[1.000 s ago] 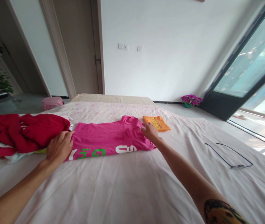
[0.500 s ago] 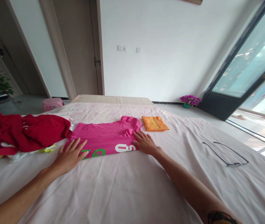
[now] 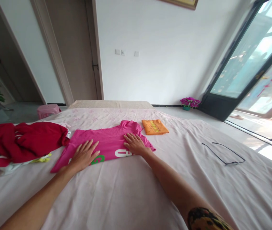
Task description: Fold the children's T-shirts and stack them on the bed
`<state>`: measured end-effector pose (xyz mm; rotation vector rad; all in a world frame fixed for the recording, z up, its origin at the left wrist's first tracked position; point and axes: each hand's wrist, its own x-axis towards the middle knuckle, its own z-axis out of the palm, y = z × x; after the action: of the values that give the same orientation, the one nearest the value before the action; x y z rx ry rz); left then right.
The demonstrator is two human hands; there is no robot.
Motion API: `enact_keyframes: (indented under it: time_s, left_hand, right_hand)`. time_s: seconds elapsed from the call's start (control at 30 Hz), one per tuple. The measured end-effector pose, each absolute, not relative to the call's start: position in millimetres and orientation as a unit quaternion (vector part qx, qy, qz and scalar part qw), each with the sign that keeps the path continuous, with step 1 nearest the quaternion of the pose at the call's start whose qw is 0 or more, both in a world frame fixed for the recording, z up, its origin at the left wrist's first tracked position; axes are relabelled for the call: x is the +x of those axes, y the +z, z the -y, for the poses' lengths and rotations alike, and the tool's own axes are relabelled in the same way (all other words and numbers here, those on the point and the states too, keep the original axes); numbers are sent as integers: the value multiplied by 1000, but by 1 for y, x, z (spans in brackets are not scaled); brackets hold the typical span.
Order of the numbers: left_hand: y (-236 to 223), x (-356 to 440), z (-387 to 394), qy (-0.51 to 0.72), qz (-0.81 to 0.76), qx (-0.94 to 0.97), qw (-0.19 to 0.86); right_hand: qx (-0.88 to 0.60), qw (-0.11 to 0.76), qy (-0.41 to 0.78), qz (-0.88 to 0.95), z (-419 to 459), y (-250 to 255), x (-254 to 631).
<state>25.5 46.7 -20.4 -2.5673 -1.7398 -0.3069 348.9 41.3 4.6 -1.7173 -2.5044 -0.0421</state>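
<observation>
A pink T-shirt [image 3: 109, 140] lies folded lengthwise on the bed, its green and white letters along the near fold. My left hand [image 3: 84, 155] rests flat on its left part, fingers spread. On the right part, near the sleeve, my right hand [image 3: 134, 143] lies flat with the fingers stretched out. Both palms cover some of the lettering. Just beyond the right hand is a folded orange garment [image 3: 155, 127] with yellow print. To the left of the T-shirt sits a heap of red clothing [image 3: 40, 137], with white and yellow pieces under it.
A pale sheet [image 3: 116, 195] covers the bed. Eyeglasses [image 3: 234, 163] lie unfolded on the right. Beyond the bed are a pink stool [image 3: 48, 110], a pot of purple flowers [image 3: 190, 102] and a glass door [image 3: 241, 64].
Both hands have moved inward over the T-shirt from its two ends. Its left end and right sleeve now show outside my hands. The view has shifted slightly.
</observation>
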Motion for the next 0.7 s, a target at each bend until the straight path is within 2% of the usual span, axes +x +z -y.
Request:
enact_keyframes:
  time_s: [0.13, 0.33, 0.47, 0.57, 0.7]
  left_hand:
    - [-27, -3, -53, -83, 592, -801, 40]
    - [-23, -32, -53, -146, 593, -789, 66]
    - [-6, -40, -28, -202, 503, -840, 32]
    - [8, -44, -4, -167, 426, -889, -21]
    - [19, -42, 6, -135, 433, -890, -50]
  right_hand:
    - [-568, 90, 29, 817, -50, 3, 367]
    - [-575, 225, 98, 780, -33, 27, 389]
    - [-495, 172, 66, 849, 2, 43, 403]
    - [-495, 111, 27, 861, 21, 44, 407]
    - [-539, 80, 4, 838, 20, 42, 403]
